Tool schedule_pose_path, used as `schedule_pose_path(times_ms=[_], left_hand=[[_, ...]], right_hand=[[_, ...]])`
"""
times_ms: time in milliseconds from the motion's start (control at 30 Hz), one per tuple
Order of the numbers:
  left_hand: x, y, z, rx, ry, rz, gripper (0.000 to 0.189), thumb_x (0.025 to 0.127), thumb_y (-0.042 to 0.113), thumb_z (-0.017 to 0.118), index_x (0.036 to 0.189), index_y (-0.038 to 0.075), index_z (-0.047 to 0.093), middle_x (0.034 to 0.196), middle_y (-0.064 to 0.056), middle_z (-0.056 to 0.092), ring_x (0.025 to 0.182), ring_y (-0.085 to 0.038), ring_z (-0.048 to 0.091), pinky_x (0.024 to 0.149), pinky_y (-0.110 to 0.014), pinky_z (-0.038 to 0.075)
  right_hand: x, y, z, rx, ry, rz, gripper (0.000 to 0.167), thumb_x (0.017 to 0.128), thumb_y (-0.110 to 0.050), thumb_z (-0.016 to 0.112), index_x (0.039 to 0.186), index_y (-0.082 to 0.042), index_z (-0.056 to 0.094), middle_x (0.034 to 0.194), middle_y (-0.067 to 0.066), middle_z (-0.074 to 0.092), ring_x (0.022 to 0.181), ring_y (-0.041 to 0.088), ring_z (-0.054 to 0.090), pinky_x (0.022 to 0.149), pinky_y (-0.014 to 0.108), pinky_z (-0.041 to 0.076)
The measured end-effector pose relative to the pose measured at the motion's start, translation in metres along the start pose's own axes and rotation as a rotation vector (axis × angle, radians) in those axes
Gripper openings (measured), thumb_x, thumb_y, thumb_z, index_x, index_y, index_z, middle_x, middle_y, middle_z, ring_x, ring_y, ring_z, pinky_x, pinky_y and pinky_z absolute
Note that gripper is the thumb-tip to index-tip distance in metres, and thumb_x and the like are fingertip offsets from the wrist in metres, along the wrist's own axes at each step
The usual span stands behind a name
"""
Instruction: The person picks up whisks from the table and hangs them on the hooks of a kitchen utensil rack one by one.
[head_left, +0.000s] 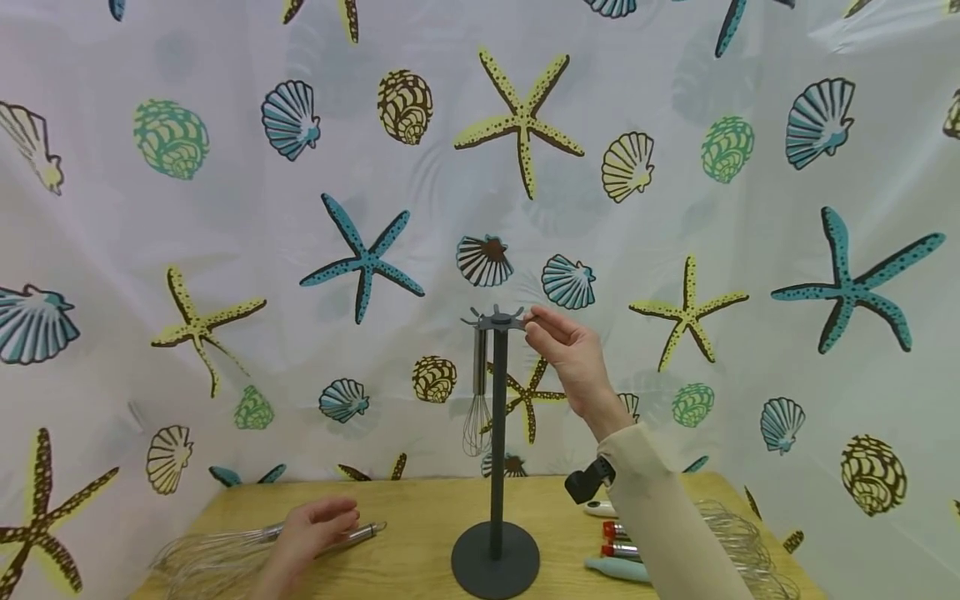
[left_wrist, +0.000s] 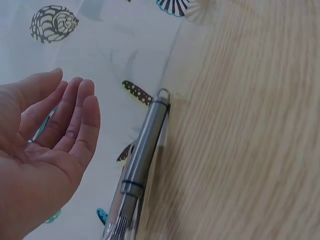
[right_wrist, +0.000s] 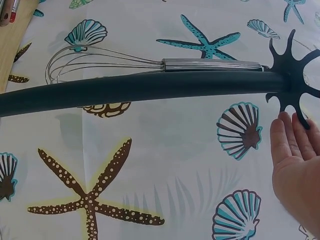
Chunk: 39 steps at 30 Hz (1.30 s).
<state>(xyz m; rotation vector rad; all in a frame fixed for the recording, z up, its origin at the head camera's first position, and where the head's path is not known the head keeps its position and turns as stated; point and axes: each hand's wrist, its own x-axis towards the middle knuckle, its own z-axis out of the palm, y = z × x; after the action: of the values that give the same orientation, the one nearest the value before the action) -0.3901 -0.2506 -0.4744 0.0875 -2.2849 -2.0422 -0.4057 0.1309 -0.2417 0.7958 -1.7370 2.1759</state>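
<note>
A dark utensil stand (head_left: 497, 433) rises from a round base, with a ring of curved hooks (head_left: 497, 318) at its top. One whisk (head_left: 480, 362) with a steel handle hangs from a hook on the stand's left side, wires down. At the right side of the ring, my right hand (head_left: 573, 358) pinches the end of a hook; in the right wrist view that hook tip overlaps the fingers (right_wrist: 285, 135), and the thumb is hidden. My left hand (head_left: 311, 533) is held with relaxed, slightly bent fingers, holding nothing, beside a steel whisk handle (left_wrist: 147, 142).
Several wire whisks (head_left: 202, 558) lie on the left of the wooden table (head_left: 412, 508). More whisks lie at the right, partly behind my right sleeve, including a teal handle (head_left: 618, 569) and red-ended handles (head_left: 615, 530). A patterned curtain (head_left: 420, 183) stands behind.
</note>
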Motion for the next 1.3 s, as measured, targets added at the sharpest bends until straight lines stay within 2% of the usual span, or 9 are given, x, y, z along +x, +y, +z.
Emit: schedule_pose_path(times_ms=[100,233,433,567,767,867,1000,1133,1300], left_hand=[[0.003,-0.005,-0.010,0.042,-0.014,-0.017,0.039,0.092,0.011,0.068,0.125,-0.009,0.061,0.107,-0.011,0.073,0.097,-0.024,0.070,0.087,-0.042,0.056],[0.007,-0.009,-0.024,0.110,-0.097,-0.014,0.042,0.092,0.014,0.068,0.127,-0.009,0.060,0.112,-0.013,0.072,0.101,-0.021,0.068,0.090,-0.041,0.056],[0.012,-0.007,-0.036,0.251,-0.169,0.064,0.044,0.093,0.012,0.067,0.128,-0.012,0.057,0.119,-0.020,0.069,0.105,-0.023,0.067,0.085,-0.035,0.057],[0.012,-0.010,-0.041,0.238,-0.203,0.088,0.045,0.093,0.008,0.066,0.128,-0.017,0.054,0.120,-0.025,0.067,0.104,-0.022,0.068,0.084,-0.033,0.057],[0.015,-0.013,-0.044,0.185,-0.198,0.062,0.045,0.092,0.006,0.067,0.128,-0.017,0.054,0.118,-0.023,0.068,0.105,-0.024,0.068,0.088,-0.039,0.057],[0.018,-0.013,-0.045,0.228,-0.197,0.071,0.044,0.092,0.009,0.067,0.128,-0.015,0.056,0.120,-0.023,0.067,0.109,-0.029,0.066,0.088,-0.039,0.056],[0.021,-0.011,-0.046,0.319,-0.199,0.061,0.044,0.093,0.017,0.067,0.127,-0.011,0.059,0.130,-0.027,0.060,0.114,-0.032,0.062,0.088,-0.039,0.055],[0.024,-0.010,-0.045,0.332,-0.186,0.023,0.044,0.093,0.020,0.068,0.125,-0.009,0.061,0.129,-0.026,0.061,0.110,-0.027,0.064,0.088,-0.040,0.055],[0.026,-0.011,-0.045,0.351,-0.122,0.010,0.048,0.089,0.026,0.073,0.123,-0.006,0.064,0.120,-0.017,0.068,0.102,-0.018,0.064,0.086,-0.037,0.054]], right_hand=[[0.000,0.001,0.000,0.004,0.002,0.005,0.045,0.096,-0.007,0.062,0.139,0.003,0.051,0.110,-0.009,0.069,0.104,0.005,0.066,0.102,0.031,0.049],[0.001,0.001,0.000,0.014,0.009,0.013,0.045,0.097,-0.006,0.061,0.139,0.003,0.051,0.109,-0.009,0.069,0.105,0.007,0.066,0.106,0.037,0.045],[0.001,-0.002,0.000,0.023,0.014,-0.003,0.044,0.097,-0.005,0.060,0.139,0.003,0.051,0.110,-0.008,0.069,0.104,0.008,0.066,0.107,0.039,0.044],[-0.001,-0.002,0.001,0.026,0.013,0.008,0.044,0.096,-0.005,0.061,0.139,0.003,0.051,0.108,-0.009,0.070,0.103,0.006,0.067,0.104,0.036,0.047],[-0.001,-0.001,0.001,0.030,0.010,0.008,0.044,0.097,-0.004,0.060,0.139,0.003,0.050,0.109,-0.008,0.069,0.104,0.007,0.067,0.103,0.034,0.048],[0.000,-0.002,0.000,0.024,0.010,-0.001,0.046,0.096,-0.005,0.061,0.140,0.004,0.049,0.109,-0.008,0.069,0.104,0.008,0.067,0.105,0.037,0.046],[0.000,-0.002,0.000,0.020,0.017,-0.001,0.047,0.096,-0.005,0.061,0.140,0.004,0.049,0.108,-0.009,0.070,0.102,0.006,0.067,0.105,0.037,0.046],[-0.001,-0.002,0.001,0.028,0.017,0.000,0.046,0.096,-0.004,0.060,0.140,0.005,0.049,0.107,-0.009,0.070,0.100,0.005,0.067,0.104,0.037,0.046],[-0.001,-0.001,0.002,0.026,0.021,0.004,0.045,0.096,-0.004,0.061,0.140,0.004,0.050,0.108,-0.008,0.069,0.102,0.005,0.067,0.101,0.032,0.049]])
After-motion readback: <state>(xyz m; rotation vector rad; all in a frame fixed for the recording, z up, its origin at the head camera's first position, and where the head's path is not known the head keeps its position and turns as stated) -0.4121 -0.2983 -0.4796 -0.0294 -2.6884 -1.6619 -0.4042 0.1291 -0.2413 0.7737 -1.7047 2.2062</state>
